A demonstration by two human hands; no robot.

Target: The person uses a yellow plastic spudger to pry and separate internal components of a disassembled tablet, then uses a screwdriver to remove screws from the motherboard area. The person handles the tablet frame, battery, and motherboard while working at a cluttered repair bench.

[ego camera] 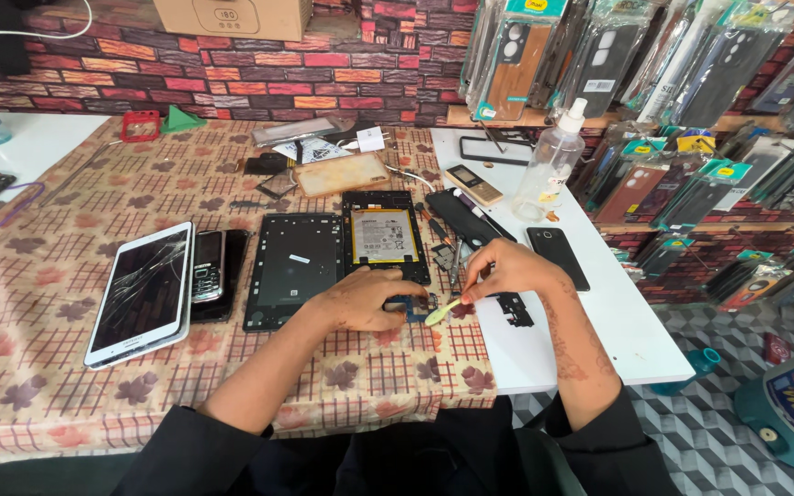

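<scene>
Black sleeves [232, 441] fill the bottom of the view, both forearms reaching up over a table [39, 367] covered with a plaid, leaf-patterned cloth. Beside it on the right sits a white tabletop [618, 321], and behind both runs a brick-patterned wall [232, 64] hung on the right with packaged phone cases [691, 55].

Largest of the loose things is a white tablet with a cracked screen [142, 292], lying at the left. Just right of it are two dark phones [213, 271] side by side, then a black tablet back cover [294, 268], then an opened tablet frame with its battery exposed [385, 237]. Farther back lies a tan phone case [342, 173]. On the white top stand a clear spray bottle [549, 165], a small keypad phone [473, 185] and a black smartphone [558, 257] lying flat.

Left hand [360, 301] rests palm down on the cloth, fingers pressing a small blue circuit board [415, 306] at the near edge of the opened frame. Right hand [507, 271] is pinched shut on a yellow-green pry tool [443, 312] — its tip touches the board. The two hands are close together but not touching — the board lies between them.
</scene>
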